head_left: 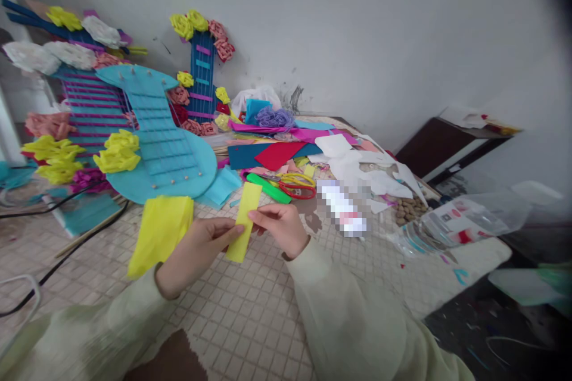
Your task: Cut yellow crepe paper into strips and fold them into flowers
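Between my two hands I hold a narrow yellow strip [242, 240], upright and slightly tilted over the table. My left hand [202, 245] pinches its left edge, with the thumb lying across the front. At the opposite edge, the thumb and fingers of my right hand [282, 227] grip the strip a bit higher up. A larger folded yellow sheet [161, 229] lies behind my left wrist. Beyond the strip rest a green-handled tool [269, 188] and scissors with red and yellow handles [300, 186], partly overlapping.
At the left stand a light blue guitar-like shape with strings [161, 143] and paper flowers [117, 152]. Coloured sheets [279, 155] and white scraps [357, 164] cover the back. A plastic bottle [460, 220] lies at the right edge; a black cable [75, 245] crosses the left.
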A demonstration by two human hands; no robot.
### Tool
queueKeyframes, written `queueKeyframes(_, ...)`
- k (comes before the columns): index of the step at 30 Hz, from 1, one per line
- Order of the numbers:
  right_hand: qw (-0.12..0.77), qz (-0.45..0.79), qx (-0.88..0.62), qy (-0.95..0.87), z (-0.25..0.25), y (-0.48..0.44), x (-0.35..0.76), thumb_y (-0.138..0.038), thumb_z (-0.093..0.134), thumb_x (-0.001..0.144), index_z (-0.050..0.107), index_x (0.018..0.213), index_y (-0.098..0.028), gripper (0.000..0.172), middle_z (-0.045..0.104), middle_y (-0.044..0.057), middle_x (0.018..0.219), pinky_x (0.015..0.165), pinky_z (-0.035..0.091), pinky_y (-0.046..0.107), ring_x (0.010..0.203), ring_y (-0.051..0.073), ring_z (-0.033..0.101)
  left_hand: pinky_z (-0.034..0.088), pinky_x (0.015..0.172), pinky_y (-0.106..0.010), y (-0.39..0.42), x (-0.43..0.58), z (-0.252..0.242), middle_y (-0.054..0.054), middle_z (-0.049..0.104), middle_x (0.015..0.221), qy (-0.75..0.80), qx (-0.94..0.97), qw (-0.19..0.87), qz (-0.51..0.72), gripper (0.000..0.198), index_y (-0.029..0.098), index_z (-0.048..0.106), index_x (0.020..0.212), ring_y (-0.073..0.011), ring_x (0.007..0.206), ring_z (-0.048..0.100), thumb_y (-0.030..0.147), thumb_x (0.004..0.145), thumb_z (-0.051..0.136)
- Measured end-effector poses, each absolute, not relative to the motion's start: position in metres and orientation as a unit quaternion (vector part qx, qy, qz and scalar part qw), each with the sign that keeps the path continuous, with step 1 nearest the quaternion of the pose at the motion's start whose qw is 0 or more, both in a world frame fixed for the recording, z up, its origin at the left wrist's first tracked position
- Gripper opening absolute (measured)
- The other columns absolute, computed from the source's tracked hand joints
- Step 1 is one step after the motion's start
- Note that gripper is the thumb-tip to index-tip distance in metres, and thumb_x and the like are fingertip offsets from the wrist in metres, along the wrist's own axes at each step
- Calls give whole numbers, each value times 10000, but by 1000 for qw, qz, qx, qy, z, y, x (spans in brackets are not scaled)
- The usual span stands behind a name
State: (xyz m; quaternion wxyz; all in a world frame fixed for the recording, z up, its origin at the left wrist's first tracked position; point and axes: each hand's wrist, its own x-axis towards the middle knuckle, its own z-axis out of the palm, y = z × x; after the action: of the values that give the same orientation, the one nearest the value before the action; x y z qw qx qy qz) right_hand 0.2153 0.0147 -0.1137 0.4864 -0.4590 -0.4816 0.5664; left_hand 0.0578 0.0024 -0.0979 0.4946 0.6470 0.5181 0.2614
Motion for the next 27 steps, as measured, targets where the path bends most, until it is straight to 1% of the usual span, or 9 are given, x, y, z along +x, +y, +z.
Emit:
queueKeyframes(3,490,557,-462,-487,-112,14,216,-341,723,580,679,618,-122,226,598,-2,491,444,436,216,447,96,542,355,527,-219,3,57,-101,16,607,616,518,659,466,283,258,200,673,660,-136,584,487,411,723,538)
queueKeyframes(6,493,558,-457,-486,-113,13,216,-350,718,589,681,641,-122,237,608,6,516,451,440,220,474,107,562,376,564,-230,3,56,-103,6,645,657,517,662,445,308,230,210,684,660,-158,639,525,395,716,560)
queueKeyframes(9,497,564,-449,-483,-116,14,215,-354,729,572,680,667,-125,253,623,15,548,463,453,233,503,125,582,383,558,-233,4,55,-104,1,671,666,526,651,446,316,220,216,697,648,-167,643,545,388,708,575)
queueKeyframes(14,511,551,-447,-485,-118,15,215,-322,723,585,679,666,-124,219,613,8,518,473,456,232,471,106,558,428,598,-244,3,56,-104,-10,716,739,545,621,457,330,183,235,726,720,-191,700,599,376,675,617)
queueKeyframes(17,493,573,-448,-478,-119,14,214,-362,729,569,676,666,-122,264,623,18,546,475,456,238,498,120,577,456,641,-244,2,57,-104,-3,722,770,549,596,461,362,162,251,722,750,-190,739,620,356,658,638)
queueKeyframes(20,461,599,-447,-478,-121,13,213,-400,730,557,677,682,-118,312,630,26,566,476,458,246,515,132,589,474,640,-245,2,57,-103,0,719,745,544,584,464,384,147,251,713,746,-186,723,631,340,659,635)
queueKeyframes(27,449,606,-443,-485,-120,12,213,-415,732,547,675,685,-121,330,628,19,583,480,462,237,508,114,574,489,629,-247,2,58,-103,-11,714,739,539,576,475,390,135,225,697,711,-186,716,637,332,662,631)
